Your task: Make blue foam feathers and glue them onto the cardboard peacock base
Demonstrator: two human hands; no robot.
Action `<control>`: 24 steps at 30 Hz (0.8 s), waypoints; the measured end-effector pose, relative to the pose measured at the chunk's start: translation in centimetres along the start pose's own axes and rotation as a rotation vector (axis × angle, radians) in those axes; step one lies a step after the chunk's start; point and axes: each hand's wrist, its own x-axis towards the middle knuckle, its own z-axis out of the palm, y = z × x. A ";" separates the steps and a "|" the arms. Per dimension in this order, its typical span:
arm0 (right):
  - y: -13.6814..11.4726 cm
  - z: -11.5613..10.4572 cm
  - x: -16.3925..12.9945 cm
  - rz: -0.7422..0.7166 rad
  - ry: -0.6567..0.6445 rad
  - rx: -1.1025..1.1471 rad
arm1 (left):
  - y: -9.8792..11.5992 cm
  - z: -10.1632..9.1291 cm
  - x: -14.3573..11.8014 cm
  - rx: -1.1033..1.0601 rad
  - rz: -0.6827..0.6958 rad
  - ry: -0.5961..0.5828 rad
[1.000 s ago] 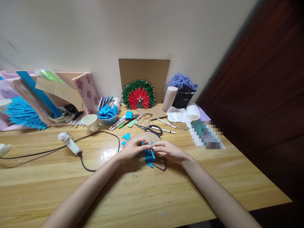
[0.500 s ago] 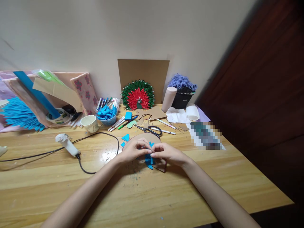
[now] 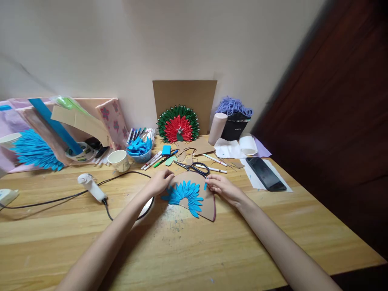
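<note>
A fan-shaped piece of cardboard (image 3: pixel 207 206) lies flat on the wooden table, with a half ring of blue folded petals (image 3: pixel 185 191) on it. At its right edge, my right hand (image 3: pixel 223 188) pinches a small blue petal (image 3: pixel 205 186) between thumb and fingers. My left hand (image 3: pixel 160 182) is at the cardboard's upper left edge, its fingers curled together and pointing down. Whatever may be between those fingers is hidden. Just behind the cardboard lie black-handled scissors (image 3: pixel 194 167), near both hands.
A white glue gun (image 3: pixel 92 188) with a black cable (image 3: pixel 60 199) lies left. Behind are a paper cup (image 3: pixel 119 161), a tub of blue pieces (image 3: pixel 140 148), markers (image 3: pixel 214 160) and a red-green peacock craft (image 3: pixel 178 124). A phone (image 3: pixel 266 173) rests on paper at right.
My hands were together over the cardboard; they have moved apart, left hand to the left edge, right hand to the right with a blue petal. The petals on the cardboard are now uncovered.
</note>
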 end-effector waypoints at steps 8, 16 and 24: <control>0.3 0.7 0.0 -0.025 0.043 -0.022 | 0.7 0.3 -0.3 -0.189 -0.077 -0.115; -0.4 0.2 -0.1 -0.179 0.094 0.032 | 1.5 -0.2 -0.5 -0.386 -0.172 -0.025; -0.6 -0.1 0.0 -0.257 0.102 0.058 | 0.1 1.3 0.6 -0.442 -0.098 0.170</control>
